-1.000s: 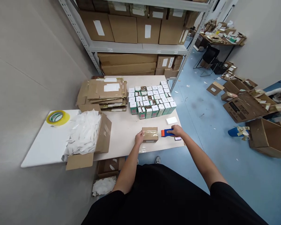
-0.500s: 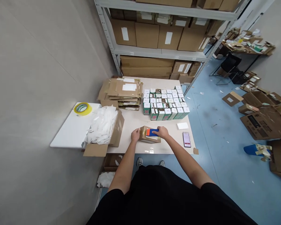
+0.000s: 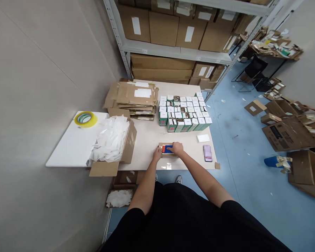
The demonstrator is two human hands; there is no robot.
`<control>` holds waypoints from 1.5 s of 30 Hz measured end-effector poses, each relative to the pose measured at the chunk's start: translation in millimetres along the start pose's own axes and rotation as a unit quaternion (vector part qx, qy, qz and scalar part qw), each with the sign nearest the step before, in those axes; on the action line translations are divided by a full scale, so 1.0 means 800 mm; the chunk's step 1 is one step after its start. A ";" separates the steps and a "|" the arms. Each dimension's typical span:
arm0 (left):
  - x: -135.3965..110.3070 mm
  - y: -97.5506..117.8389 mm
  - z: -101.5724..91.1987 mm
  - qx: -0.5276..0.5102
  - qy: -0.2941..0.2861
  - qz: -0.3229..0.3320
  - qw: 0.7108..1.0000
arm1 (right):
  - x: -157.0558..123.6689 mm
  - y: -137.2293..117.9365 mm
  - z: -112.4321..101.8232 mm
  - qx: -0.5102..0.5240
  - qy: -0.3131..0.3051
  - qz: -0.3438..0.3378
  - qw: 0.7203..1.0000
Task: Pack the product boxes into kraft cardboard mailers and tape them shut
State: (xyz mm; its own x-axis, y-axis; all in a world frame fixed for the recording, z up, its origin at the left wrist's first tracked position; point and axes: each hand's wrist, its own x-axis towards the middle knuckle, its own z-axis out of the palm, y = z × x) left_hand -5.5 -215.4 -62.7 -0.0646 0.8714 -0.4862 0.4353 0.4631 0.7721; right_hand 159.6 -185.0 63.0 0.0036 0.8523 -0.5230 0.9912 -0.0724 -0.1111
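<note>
A small brown cardboard box (image 3: 166, 156) lies flat near the front edge of the pale table (image 3: 149, 134). My left hand (image 3: 156, 154) rests against its left end, fingers curled on it. My right hand (image 3: 176, 148) is closed round a blue and orange tape dispenser (image 3: 167, 149), which lies on top of the box. A phone (image 3: 207, 153) lies on the table to the right of the box.
Several green-and-white small boxes (image 3: 184, 113) stand packed together behind. Flattened cartons (image 3: 132, 98) are stacked at the back left. An open carton of white bags (image 3: 111, 140) and a yellow tape roll (image 3: 85, 119) sit left. Shelving with cartons (image 3: 173, 31) stands behind; cardboard litters the floor right.
My right hand carried the tape dispenser from the table at the box's right onto the top of the box and toward its left end. The box tilted, then lay flat again.
</note>
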 end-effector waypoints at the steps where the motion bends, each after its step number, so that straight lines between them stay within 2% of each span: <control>1: 0.001 0.002 0.005 -0.008 -0.010 -0.005 1.000 | 0.001 0.007 0.000 0.000 -0.003 0.005 1.000; 10: 0.002 0.023 0.047 0.057 -0.025 0.007 0.998 | -0.001 0.050 -0.012 -0.011 -0.034 0.017 0.999; 16: -0.005 0.038 0.082 0.120 -0.037 0.001 0.992 | -0.004 0.097 -0.017 0.012 -0.039 0.020 0.999; 19: -0.003 0.040 0.087 0.149 -0.031 -0.024 0.988 | -0.007 0.144 -0.018 0.021 -0.033 0.022 0.999; 26: 0.003 0.034 0.084 0.172 -0.023 -0.007 0.985 | -0.033 0.300 -0.017 0.012 -0.017 0.051 0.998; 29: 0.004 0.033 0.084 0.168 -0.012 -0.020 0.985 | -0.043 0.339 -0.012 0.016 -0.014 0.072 0.997; 32: 0.005 0.034 0.082 0.163 -0.013 -0.028 0.986 | -0.045 0.348 -0.004 0.022 -0.012 0.086 0.996; 39: 0.016 0.026 0.070 0.153 -0.038 -0.002 0.988 | -0.042 0.332 0.003 0.036 0.007 0.105 0.994; 42: 0.019 0.019 0.057 0.143 -0.019 -0.015 0.989 | -0.045 0.316 0.000 0.059 0.023 0.098 0.993; 45: 0.018 0.012 0.036 0.129 0.019 -0.045 0.990 | -0.050 0.284 -0.008 0.098 0.042 0.082 0.991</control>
State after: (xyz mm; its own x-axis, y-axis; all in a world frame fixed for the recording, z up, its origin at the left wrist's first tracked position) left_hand 23.5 -203.2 -74.2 -0.1456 0.8367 -0.5280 0.6415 0.4861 0.5935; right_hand 385.4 -231.8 64.0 0.1812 0.8600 -0.4771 0.9314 -0.3058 -0.1976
